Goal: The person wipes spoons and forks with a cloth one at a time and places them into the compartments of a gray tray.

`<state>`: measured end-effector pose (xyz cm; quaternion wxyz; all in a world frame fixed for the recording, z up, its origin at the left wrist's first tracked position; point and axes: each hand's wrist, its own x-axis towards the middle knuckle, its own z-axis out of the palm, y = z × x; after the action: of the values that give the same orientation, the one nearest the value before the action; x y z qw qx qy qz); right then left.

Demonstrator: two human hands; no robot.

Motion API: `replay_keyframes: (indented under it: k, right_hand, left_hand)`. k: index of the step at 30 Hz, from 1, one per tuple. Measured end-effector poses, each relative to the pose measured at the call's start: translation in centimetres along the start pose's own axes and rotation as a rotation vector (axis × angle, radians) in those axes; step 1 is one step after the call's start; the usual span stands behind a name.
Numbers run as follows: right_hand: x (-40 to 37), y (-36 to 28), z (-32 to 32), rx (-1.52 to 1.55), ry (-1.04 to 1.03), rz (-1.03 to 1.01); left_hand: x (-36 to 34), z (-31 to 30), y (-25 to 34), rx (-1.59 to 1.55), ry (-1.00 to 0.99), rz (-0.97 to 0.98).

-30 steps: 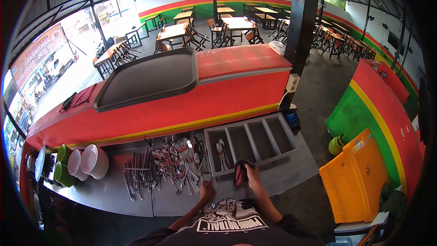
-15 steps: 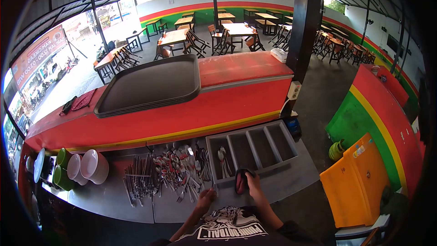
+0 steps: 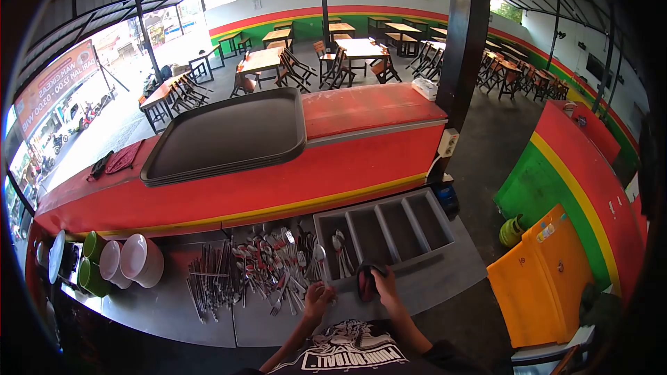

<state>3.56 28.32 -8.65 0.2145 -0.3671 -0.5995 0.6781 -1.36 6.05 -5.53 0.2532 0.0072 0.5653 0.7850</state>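
Note:
My left hand (image 3: pixel 317 299) is closed on a spoon (image 3: pixel 321 255), which points away from me between the loose cutlery pile (image 3: pixel 272 264) and the grey divided cutlery tray (image 3: pixel 410 217). At the tray's near edge, my right hand (image 3: pixel 383 282) grips a dark red cloth (image 3: pixel 364 282). A few spoons (image 3: pixel 340 246) lie in the tray's leftmost compartment; the other compartments look bare. Both tray and pile rest on a grey metal worktop (image 3: pixel 174 302).
A row of forks (image 3: pixel 212 276) lies left of the pile. White bowls (image 3: pixel 139 261) and green cups (image 3: pixel 89 272) stand at the far left. Stacked dark serving trays (image 3: pixel 229 132) sit on the red counter (image 3: pixel 361 107) behind. An orange bin (image 3: pixel 542 278) is to the right.
My left hand has moved from the pile's near edge toward the tray and now holds a spoon up. My right hand stays at the tray edge with the cloth.

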Motion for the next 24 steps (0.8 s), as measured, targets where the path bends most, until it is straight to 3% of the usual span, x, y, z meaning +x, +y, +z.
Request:
replay_keyframes:
  k: [3, 6, 18, 24]
  right_hand:
    - [-0.2, -0.5, -0.1, -0.008, -0.031, -0.007]
    - [-2.4, -4.8, 0.3, 0.009, -0.024, 0.009]
    - [-2.9, -5.1, 0.8, -0.095, -0.056, -0.114]
    - [-0.6, 0.1, 0.9, -0.275, 0.082, -0.279]
  left_hand:
    - [0.5, 0.0, -0.8, 0.015, -0.047, -0.008]
    - [0.7, -0.5, -1.4, 0.093, -0.09, -0.028]
    - [2.0, -2.4, -3.9, 0.158, -0.149, -0.02]
    - [1.3, -1.6, -1.9, 0.251, -0.151, -0.055]
